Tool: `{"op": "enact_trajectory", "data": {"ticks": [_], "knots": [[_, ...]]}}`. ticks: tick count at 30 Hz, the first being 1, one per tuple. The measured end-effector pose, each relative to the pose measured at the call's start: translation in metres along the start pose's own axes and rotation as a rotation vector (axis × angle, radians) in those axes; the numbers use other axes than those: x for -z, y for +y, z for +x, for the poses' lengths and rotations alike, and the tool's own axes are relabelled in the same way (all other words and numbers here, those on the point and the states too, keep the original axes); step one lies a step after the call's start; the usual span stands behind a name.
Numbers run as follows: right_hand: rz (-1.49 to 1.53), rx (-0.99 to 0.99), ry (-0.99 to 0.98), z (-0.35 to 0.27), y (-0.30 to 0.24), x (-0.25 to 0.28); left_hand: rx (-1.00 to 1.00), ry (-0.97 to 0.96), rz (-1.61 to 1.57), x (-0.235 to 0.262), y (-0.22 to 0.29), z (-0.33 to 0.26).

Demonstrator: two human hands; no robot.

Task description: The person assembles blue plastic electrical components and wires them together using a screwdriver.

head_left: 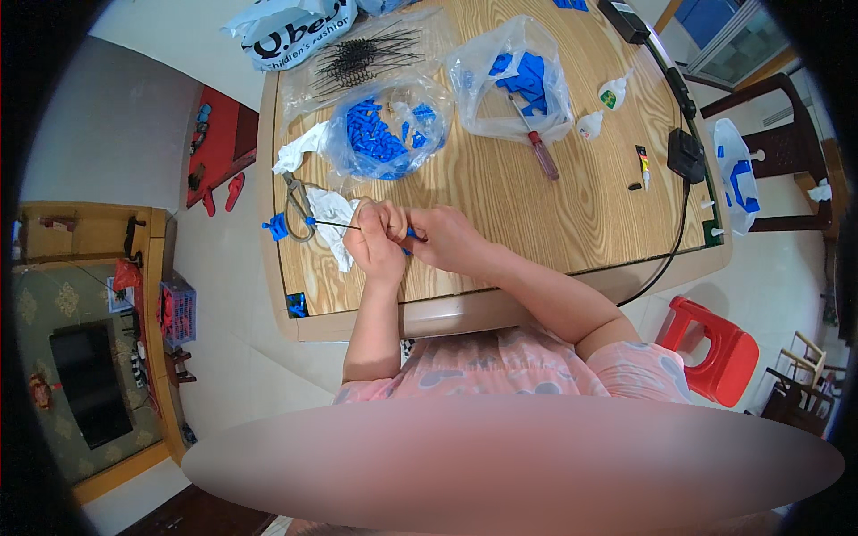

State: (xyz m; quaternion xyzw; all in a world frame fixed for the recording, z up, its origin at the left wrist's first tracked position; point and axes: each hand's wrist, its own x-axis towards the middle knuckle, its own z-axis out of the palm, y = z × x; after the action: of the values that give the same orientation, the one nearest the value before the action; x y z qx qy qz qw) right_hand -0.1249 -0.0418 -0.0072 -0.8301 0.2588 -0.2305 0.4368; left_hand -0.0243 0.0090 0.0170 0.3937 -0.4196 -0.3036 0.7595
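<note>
My left hand (375,243) is closed round a thin black wire stem (335,224), which sticks out to the left with a small blue bit at its end. Right beside it, my right hand (451,239) pinches a small blue piece (412,233); the fingers hide most of it. Both hands meet over the near left part of the table. Left of them lie scissors (301,205), a crumpled white tissue (332,214) and a blue folded piece (274,227). A clear bag (429,94) of small blue pieces sits just beyond the hands.
Black wire stems (366,61) lie on plastic at the back left. Another clear bag (465,67) holds blue strips, with a screwdriver (543,156) leaning out. Two small white bottles (613,93), a glue tube (643,166) and a black adapter (686,156) are on the right. A red stool (728,357) stands beside the table.
</note>
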Motion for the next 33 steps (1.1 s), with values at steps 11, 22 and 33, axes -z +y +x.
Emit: {"op": "enact_trajectory", "data": {"ticks": [11, 22, 33], "knots": [[0.027, 0.01, 0.014, -0.0001, 0.0026, -0.001, 0.016, -0.003, -0.007, -0.0039, 0.0035, 0.0006], [0.019, -0.003, -0.016, 0.0001, -0.0001, 0.0016, 0.016, 0.001, -0.007, -0.0045, 0.004, 0.0012], [0.021, -0.042, -0.04, -0.0001, -0.0041, 0.0034, 0.015, 0.007, -0.016, -0.0031, 0.0026, 0.0009]]}}
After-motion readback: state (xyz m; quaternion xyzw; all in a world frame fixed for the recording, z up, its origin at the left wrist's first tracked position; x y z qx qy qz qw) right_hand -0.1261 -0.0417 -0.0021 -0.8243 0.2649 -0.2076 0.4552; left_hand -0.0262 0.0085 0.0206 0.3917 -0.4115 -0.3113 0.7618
